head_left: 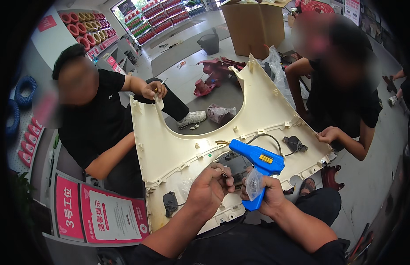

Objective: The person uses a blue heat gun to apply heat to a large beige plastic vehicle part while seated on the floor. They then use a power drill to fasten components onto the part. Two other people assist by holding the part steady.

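My right hand (272, 196) is wrapped round the handle of a blue hot stapler gun (258, 155). Two brass-coloured prongs stick out of the gun's tip, toward the left. A small clear plastic bag (255, 183) with tiny metal pieces in it is held against the handle by the same hand. Fingers pinched, my left hand (208, 187) grips a small wavy metal staple (225, 175) just left of the bag. Beneath both hands lies a large cream plastic panel (167, 152), inner side up, with clips along its edges and a big round cutout.
A person at the left (94, 110) holds a cigarette over the panel; another at the right (346, 88) touches its edge. Dark cabled sensors (170, 203) sit on the panel. Beyond it are dark red parts (213, 73), a bucket (208, 43) and a cardboard box (253, 28).
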Demonstrator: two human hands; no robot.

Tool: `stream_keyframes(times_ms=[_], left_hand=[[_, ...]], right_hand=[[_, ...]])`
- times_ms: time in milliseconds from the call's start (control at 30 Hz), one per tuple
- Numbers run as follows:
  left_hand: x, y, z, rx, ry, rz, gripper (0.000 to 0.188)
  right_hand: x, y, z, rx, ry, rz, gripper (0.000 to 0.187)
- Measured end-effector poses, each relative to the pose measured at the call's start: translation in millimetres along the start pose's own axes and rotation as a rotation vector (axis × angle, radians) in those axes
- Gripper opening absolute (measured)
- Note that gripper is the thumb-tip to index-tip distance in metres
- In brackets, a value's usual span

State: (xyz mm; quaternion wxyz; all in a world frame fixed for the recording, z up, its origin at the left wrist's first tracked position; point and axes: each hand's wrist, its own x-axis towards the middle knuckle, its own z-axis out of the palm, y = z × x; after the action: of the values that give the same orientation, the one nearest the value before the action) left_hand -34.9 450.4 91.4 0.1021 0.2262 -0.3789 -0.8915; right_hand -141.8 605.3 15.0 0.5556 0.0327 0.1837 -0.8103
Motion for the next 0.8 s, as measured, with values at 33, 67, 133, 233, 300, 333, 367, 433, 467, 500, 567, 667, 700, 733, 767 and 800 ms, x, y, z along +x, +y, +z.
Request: stream_keyframes(times_ms=[33, 67, 133, 233, 300, 333, 367, 433, 467, 500, 567, 667, 700, 733, 767, 800], left_hand=[[-0.3, -0.9, -1.0, 0.033, 0.008, 0.028, 0.013], [-0.6, -1.7, -1.9, 0.066, 0.016, 0.056, 0.012], [-0.8, -2.2, -2.5, 0.127, -0.019, 0.112, 0.011], [-4.3, -1.2, -7.6, 0.131, -0.171, 0.180, 0.010], [-5.9, -1.5, -16.4, 0.024, -0.309, 0.203, 0.009], [-9.4, -1.0, -17.9, 0.150, -0.351, 0.269, 0.009], [-14.5, 0.0, -18.4, 0.278, -0.390, 0.334, 0.009], [-28.3, -3.5, -15.7, 0.563, -0.442, 0.407, 0.010], [-26.8, -6.5, -12.2, 0.749, -0.512, 0.575, 0.009], [-24.4, -10.2, -8.2, 0.937, -0.576, 0.744, 0.009], [-39.4, -10.5, -4.3, 1.188, -0.615, 1.014, 0.012], [-57.5, -8.9, 3.6, 1.384, -0.683, 1.033, 0.023], [-59.5, -14.0, 2.7, 1.460, -0.654, 0.999, 0.030], [-58.4, -19.7, -2.9, 1.412, -0.592, 1.033, 0.025], [-54.9, -26.8, -11.1, 1.363, -0.532, 1.065, 0.020], [-51.5, -29.0, -14.9, 1.318, -0.490, 1.102, 0.016]], right_hand=[[0.7, 0.4, -0.5, -0.017, 0.035, -0.007, 0.048], [0.0, -0.1, 2.8, -0.036, 0.061, -0.018, 0.046], [-0.5, -1.5, 2.5, -0.028, 0.069, -0.006, 0.046], [0.8, -0.3, 0.7, -0.042, 0.042, -0.009, 0.046], [1.7, 2.1, 0.1, -0.051, 0.023, -0.009, 0.045], [2.2, 3.7, -0.3, -0.051, 0.019, -0.004, 0.045], [2.5, 5.5, -0.8, -0.051, 0.015, 0.003, 0.045], [3.0, 7.1, -14.2, -0.001, -0.061, 0.048, 0.044], [3.2, 8.1, -19.1, 0.025, -0.100, 0.073, 0.044], [1.9, 9.2, -21.7, 0.030, -0.074, 0.075, 0.044], [-2.9, 13.4, -16.7, 0.037, -0.027, 0.115, 0.043], [-11.5, 16.0, -19.4, 0.016, -0.014, 0.127, 0.045], [-12.7, 17.3, -23.0, 0.037, -0.045, 0.119, 0.046], [-13.6, 20.1, -24.1, -0.029, -0.024, 0.094, 0.046], [-14.8, 22.2, -24.9, -0.096, -0.004, 0.067, 0.047], [-14.8, 22.4, -24.1, -0.158, 0.009, 0.023, 0.047]])
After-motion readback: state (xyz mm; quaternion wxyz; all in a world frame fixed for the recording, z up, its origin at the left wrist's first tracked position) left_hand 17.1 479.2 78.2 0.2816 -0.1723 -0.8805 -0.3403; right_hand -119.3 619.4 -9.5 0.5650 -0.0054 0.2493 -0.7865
